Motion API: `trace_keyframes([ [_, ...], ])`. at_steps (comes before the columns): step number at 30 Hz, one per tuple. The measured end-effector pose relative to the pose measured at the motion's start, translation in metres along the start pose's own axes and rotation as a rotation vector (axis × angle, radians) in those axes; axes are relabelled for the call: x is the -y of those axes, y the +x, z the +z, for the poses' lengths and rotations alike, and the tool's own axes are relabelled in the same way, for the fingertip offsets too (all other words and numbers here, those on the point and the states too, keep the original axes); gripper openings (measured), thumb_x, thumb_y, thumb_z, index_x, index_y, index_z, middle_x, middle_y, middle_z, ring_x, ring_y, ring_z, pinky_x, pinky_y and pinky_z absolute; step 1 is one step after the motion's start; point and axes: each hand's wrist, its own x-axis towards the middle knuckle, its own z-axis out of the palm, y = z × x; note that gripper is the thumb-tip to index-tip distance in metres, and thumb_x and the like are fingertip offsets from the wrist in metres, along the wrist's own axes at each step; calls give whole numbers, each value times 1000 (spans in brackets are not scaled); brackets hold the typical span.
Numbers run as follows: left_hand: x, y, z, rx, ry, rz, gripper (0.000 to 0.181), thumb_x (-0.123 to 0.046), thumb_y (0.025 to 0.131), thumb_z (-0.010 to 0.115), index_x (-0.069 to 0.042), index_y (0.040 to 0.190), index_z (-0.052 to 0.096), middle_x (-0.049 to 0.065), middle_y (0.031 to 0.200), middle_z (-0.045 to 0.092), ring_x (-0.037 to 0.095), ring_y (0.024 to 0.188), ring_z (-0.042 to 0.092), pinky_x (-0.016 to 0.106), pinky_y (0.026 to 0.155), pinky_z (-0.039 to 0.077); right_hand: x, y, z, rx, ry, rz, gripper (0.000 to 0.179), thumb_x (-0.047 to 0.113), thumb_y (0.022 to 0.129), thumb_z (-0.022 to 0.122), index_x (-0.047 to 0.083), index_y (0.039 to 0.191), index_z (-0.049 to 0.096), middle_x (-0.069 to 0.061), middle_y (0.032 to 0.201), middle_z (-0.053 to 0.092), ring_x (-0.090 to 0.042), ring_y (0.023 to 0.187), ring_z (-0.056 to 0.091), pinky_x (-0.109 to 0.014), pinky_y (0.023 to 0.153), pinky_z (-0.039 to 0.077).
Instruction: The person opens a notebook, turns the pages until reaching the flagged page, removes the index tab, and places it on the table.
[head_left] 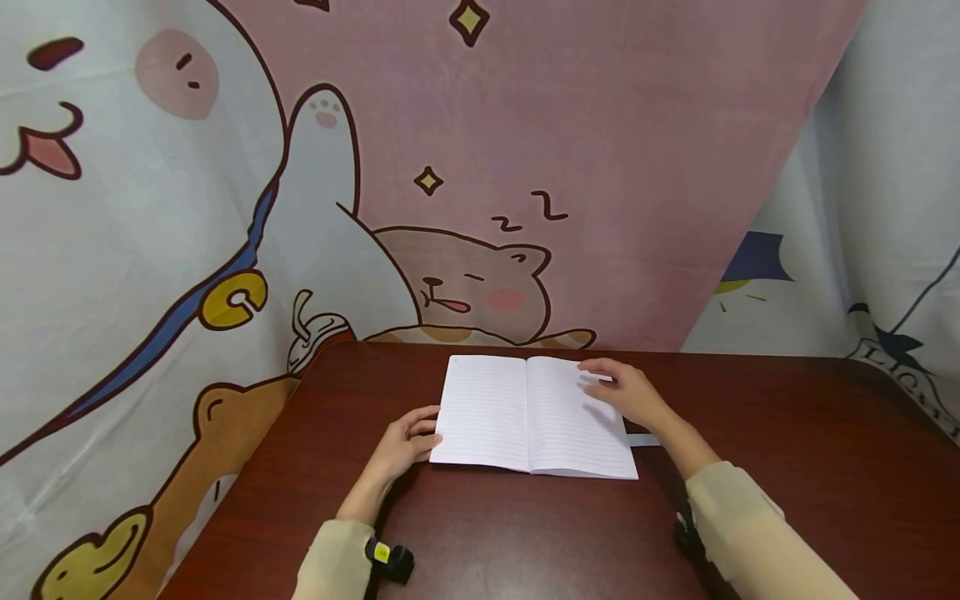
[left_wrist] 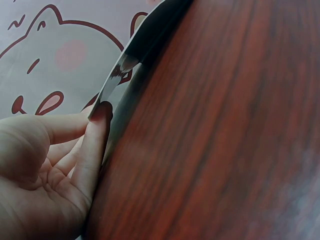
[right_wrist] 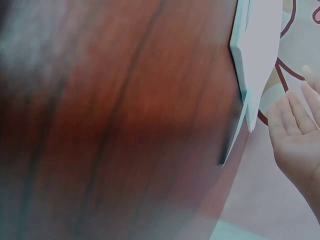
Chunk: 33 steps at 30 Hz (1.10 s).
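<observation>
An open notebook (head_left: 487, 417) with blank lined pages lies on the dark wooden table, its spine running away from me. At its left edge my left hand (head_left: 405, 446) pinches the cover and pages between thumb and fingers; the left wrist view shows that edge lifted off the table, the hand (left_wrist: 55, 165) gripping its corner. Over the upper part of the right page hovers my right hand (head_left: 626, 392), fingers loosely bent and holding nothing. In the right wrist view the right hand (right_wrist: 300, 135) appears apart from the notebook (right_wrist: 257, 55).
A pale flat strip (head_left: 643, 440) sticks out from under the notebook's right side. The table (head_left: 525, 533) reaches back to a cartoon-printed cloth (head_left: 637, 167), which also hangs at left and right. Dark camera mounts (head_left: 390, 560) sit at the wrists.
</observation>
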Motion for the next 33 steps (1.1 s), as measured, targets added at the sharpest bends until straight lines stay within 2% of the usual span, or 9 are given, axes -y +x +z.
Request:
trace_keyframes([
  [9,1,1,0,1,-4,-1,50,-2,95,63,2,143,48,28,128,62,13,90,69,28,76,59,-7,-2,-5,4,-50,29,39,6,91,69,-4,128,61,-25,131,63,-43,124,56,-57,102,47],
  [33,-1,-1,0,-7,22,-3,50,-4,95,64,0,143,49,27,128,63,14,91,69,28,76,58,-19,-5,-8,35,-72,100,48,9,91,70,-7,133,55,-31,139,54,-48,132,48,-58,107,41],
])
